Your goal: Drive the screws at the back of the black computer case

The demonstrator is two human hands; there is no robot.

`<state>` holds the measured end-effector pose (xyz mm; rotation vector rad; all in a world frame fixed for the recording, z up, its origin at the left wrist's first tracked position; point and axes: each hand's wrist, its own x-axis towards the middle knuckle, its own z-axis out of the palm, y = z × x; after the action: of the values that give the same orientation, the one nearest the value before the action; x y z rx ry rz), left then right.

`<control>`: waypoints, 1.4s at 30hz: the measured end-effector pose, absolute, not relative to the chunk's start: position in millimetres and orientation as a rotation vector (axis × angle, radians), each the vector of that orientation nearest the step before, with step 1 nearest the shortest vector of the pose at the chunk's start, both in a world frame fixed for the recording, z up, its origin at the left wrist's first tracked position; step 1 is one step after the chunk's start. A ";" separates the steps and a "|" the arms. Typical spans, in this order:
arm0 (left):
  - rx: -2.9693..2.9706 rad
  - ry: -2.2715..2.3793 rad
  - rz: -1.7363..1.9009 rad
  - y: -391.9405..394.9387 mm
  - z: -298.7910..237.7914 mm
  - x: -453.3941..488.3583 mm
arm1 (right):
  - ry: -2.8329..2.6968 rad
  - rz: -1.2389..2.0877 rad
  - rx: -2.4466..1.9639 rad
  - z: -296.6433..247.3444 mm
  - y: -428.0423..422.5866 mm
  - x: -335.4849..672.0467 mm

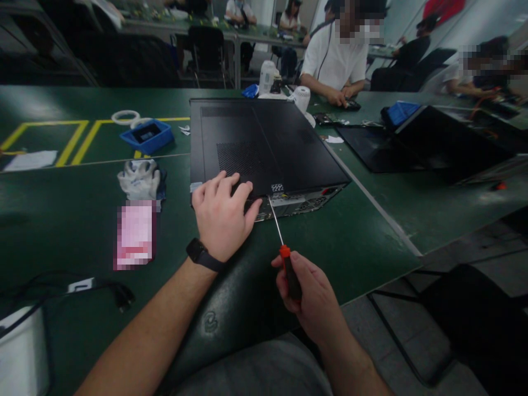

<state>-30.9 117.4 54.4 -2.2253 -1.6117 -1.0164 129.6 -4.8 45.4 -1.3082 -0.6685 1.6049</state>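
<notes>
A black desktop computer case (256,129) lies flat on the green table (355,247), its rear panel with ports and a fan grille facing me. My left hand (223,214) rests palm down on the near left edge of its top cover, fingers spread beside the perforated patch. In my right hand (307,283) is a screwdriver (284,253) with a red and black handle, its fingers wrapped around the handle. The thin metal shaft points away from me, and its tip meets the rear edge of the case beneath a small checkered sticker (278,187).
Left of the case are grey work gloves (140,179), a blurred pink packet (135,234), a blue bin (148,136) and tape rolls (126,116). Black cables (117,291) lie at the lower left. Across the table a person (336,60) handles a small dark part. A chair (466,313) stands right.
</notes>
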 end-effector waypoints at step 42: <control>-2.246 -1.627 -1.022 116.4 55.2 -30.6 | -0.673 1.598 -1.296 43.0 1.1 127.6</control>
<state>-30.6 116.4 55.2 -2.2457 -1.6272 -1.0222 127.6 1.1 43.0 -1.2962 -0.6727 1.5976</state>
